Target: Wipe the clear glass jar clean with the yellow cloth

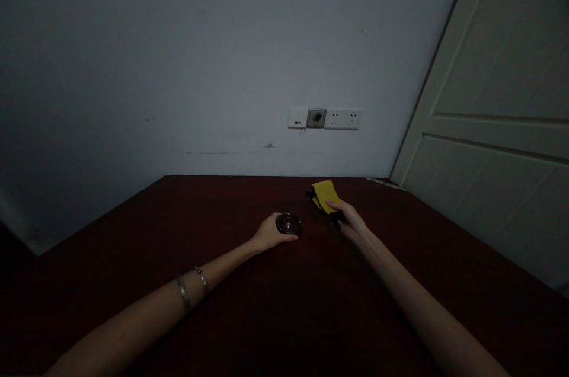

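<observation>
On a dark red-brown table (249,306), my left hand (269,233) is curled round a small dark round glass dish (288,223), thumb and fingers on its rim. My right hand (349,220) grips a yellow cloth (326,194) by its near edge; the cloth lies folded on the table with a dark part beneath it. The two hands are about a hand's width apart near the table's middle. Two bracelets sit on my left forearm (191,288).
A white wall rises behind the table, with a row of sockets and a switch (324,118). A cream panelled door (502,128) stands at the right, close to the table's right edge. The room is dim.
</observation>
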Demonstrator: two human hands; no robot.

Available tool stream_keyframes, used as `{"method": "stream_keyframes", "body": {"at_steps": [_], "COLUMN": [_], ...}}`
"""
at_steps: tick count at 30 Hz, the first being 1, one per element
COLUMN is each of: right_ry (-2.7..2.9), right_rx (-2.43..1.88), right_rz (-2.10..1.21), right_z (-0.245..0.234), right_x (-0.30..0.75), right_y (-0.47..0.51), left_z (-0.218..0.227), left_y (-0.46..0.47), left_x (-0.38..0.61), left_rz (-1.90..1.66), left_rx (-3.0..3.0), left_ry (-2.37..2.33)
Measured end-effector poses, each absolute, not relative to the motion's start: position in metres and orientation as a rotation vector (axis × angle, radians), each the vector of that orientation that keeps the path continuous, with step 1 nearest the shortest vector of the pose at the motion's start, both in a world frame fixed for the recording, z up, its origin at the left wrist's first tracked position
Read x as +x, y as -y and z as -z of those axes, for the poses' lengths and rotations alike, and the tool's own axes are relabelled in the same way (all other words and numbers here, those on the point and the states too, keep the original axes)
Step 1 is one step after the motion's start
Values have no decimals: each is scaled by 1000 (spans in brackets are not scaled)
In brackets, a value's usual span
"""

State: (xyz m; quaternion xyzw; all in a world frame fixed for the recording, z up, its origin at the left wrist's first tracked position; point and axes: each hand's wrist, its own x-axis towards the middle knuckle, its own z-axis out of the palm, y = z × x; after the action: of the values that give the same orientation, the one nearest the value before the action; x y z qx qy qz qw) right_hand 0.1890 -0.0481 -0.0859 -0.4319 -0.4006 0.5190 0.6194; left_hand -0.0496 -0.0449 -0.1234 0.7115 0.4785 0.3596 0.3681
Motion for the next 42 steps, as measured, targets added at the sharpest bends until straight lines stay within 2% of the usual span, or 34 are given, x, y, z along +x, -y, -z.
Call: {"method": "stream_keyframes", "body": {"at_steps": [6, 16, 23, 32, 42], "right_ry": [961, 1138, 1297, 1172, 1106], "right_rx": [-997, -1053, -1060, -1061, -1022], "right_rz": [-1095, -682, -499, -567, -539], "right_z": [69, 21, 15, 42, 43], "right_x": [189, 185, 182, 155, 146], "right_y": [52, 52, 53, 39, 30], "left_z": [118, 49, 54, 65, 61], "left_y": [30, -7, -4, -9, -9], "left_x": [-45, -34, -30, -15, -17], "left_rz": [-1119, -1195, -1137, -1209, -1209], "left_rx": [1732, 1562, 1445, 1224, 961], "left_ry": [-1119, -808, -699, -600, -432]}}
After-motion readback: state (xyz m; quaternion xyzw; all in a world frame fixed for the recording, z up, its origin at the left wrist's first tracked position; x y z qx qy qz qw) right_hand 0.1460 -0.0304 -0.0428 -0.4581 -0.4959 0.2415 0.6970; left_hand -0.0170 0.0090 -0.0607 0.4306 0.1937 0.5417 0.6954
